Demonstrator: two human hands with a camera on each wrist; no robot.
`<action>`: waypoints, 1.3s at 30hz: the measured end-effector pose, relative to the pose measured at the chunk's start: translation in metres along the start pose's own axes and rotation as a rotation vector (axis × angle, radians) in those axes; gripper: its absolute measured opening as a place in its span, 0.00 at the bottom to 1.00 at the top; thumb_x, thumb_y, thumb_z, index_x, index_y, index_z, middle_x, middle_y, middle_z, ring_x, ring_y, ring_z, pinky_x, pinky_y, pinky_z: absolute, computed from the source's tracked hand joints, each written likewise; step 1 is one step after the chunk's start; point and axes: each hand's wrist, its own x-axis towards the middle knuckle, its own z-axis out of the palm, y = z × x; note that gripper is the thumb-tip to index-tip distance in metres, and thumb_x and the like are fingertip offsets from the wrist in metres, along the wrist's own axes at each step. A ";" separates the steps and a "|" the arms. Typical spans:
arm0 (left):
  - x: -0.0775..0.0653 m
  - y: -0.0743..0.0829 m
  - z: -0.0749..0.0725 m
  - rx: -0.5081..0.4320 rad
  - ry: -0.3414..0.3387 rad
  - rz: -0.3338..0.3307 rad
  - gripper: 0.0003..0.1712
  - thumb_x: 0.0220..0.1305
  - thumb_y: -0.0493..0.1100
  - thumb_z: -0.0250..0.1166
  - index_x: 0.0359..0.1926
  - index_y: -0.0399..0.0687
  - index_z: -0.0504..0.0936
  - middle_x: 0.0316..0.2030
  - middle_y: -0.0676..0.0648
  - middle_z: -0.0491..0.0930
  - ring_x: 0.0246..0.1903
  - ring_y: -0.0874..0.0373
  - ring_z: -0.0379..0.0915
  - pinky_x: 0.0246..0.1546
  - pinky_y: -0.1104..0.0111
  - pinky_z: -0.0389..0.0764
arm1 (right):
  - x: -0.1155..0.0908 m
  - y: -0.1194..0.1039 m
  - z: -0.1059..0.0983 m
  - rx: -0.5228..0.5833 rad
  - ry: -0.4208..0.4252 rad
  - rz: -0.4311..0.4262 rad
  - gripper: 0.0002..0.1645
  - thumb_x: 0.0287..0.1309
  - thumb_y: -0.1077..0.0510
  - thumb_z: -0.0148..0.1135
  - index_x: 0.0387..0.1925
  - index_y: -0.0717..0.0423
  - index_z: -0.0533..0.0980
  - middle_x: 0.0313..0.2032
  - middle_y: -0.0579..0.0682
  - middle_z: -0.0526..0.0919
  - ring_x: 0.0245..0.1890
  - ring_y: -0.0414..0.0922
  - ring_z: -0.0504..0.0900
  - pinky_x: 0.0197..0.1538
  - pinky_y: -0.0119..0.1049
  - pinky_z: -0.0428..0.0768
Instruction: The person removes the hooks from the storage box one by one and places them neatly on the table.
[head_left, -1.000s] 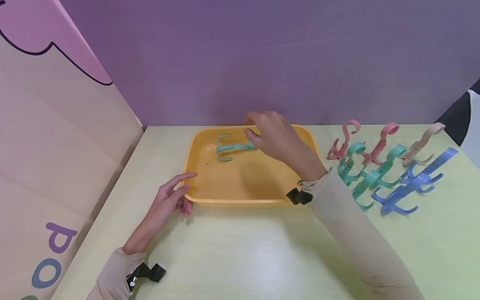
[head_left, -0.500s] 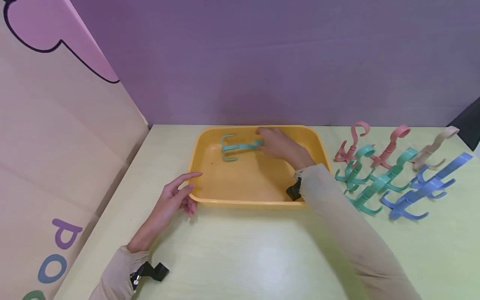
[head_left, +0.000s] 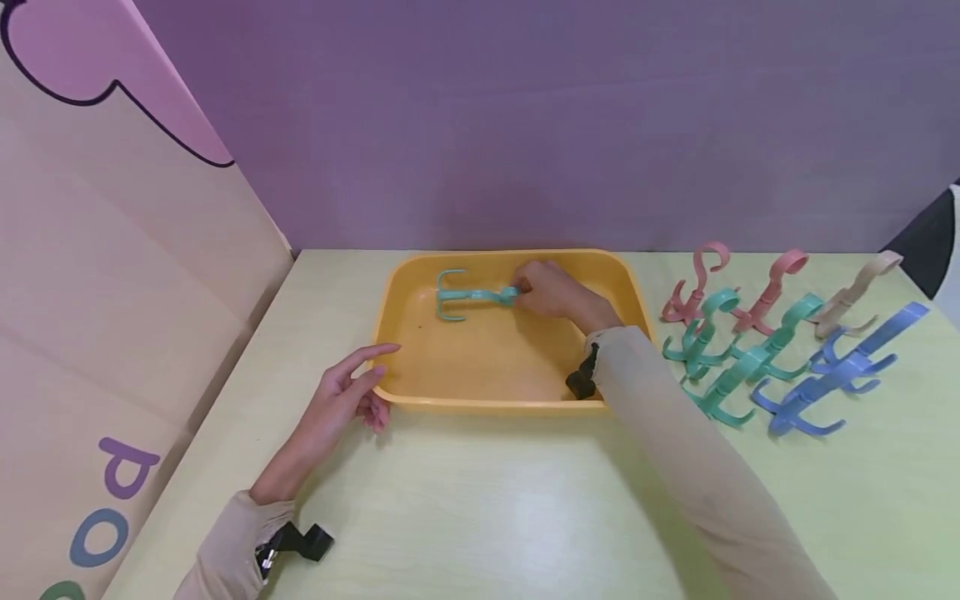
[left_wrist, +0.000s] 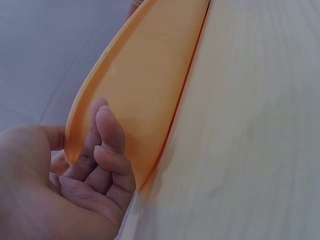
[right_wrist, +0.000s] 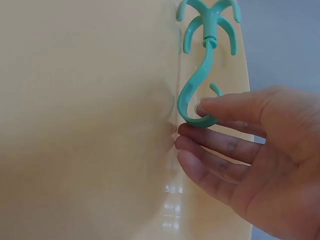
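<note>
A yellow plastic tray (head_left: 480, 407) stands on the table against the purple backdrop. Inside it, near the far wall, lies a turquoise rotating hook (head_left: 474, 295) with several small prongs pointing left. My right hand (head_left: 553, 289) reaches into the tray and pinches the hook's curved end; in the right wrist view the thumb lies over the curve (right_wrist: 187, 97) and fingers sit below it. My left hand (head_left: 339, 398) grips the tray's near left corner. The left wrist view has curled fingers (left_wrist: 110, 130) against the tray's outer wall, with the rest of the hand at the rim.
Several hooks stand on the table right of the tray: pink ones (head_left: 772, 292), a beige one (head_left: 851, 296), green ones (head_left: 765, 358) and blue ones (head_left: 817, 392). The right forearm passes close beside the green ones. A printed panel (head_left: 135, 292) borders the table on the left.
My right hand has come down from above the tray's far rim into the tray and taken hold of the hook's curved end. The left hand keeps its place at the corner.
</note>
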 end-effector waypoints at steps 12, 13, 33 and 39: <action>0.001 0.000 -0.002 0.003 0.001 0.005 0.25 0.78 0.48 0.53 0.68 0.40 0.68 0.17 0.41 0.79 0.15 0.51 0.75 0.16 0.64 0.76 | 0.004 0.005 -0.003 0.332 0.019 -0.012 0.13 0.67 0.58 0.63 0.46 0.66 0.80 0.36 0.64 0.85 0.34 0.57 0.83 0.41 0.45 0.82; 0.001 0.000 -0.002 0.003 0.002 0.004 0.25 0.78 0.48 0.53 0.68 0.40 0.68 0.17 0.41 0.79 0.15 0.51 0.75 0.16 0.64 0.76 | 0.004 0.005 -0.003 0.359 0.025 -0.013 0.14 0.67 0.57 0.63 0.47 0.65 0.80 0.38 0.65 0.85 0.35 0.59 0.84 0.43 0.47 0.83; -0.005 0.003 -0.007 0.006 0.017 0.014 0.25 0.78 0.48 0.53 0.68 0.40 0.68 0.17 0.40 0.80 0.15 0.50 0.76 0.16 0.65 0.76 | 0.006 -0.023 -0.006 0.415 0.610 -0.220 0.12 0.65 0.55 0.66 0.44 0.59 0.84 0.30 0.57 0.85 0.20 0.46 0.81 0.27 0.33 0.80; -0.003 0.000 -0.004 -0.003 0.002 0.022 0.26 0.78 0.48 0.53 0.69 0.40 0.67 0.17 0.41 0.80 0.15 0.50 0.76 0.17 0.65 0.76 | -0.001 -0.031 -0.009 0.387 0.537 -0.249 0.15 0.65 0.52 0.66 0.48 0.56 0.84 0.25 0.56 0.84 0.17 0.50 0.79 0.20 0.34 0.74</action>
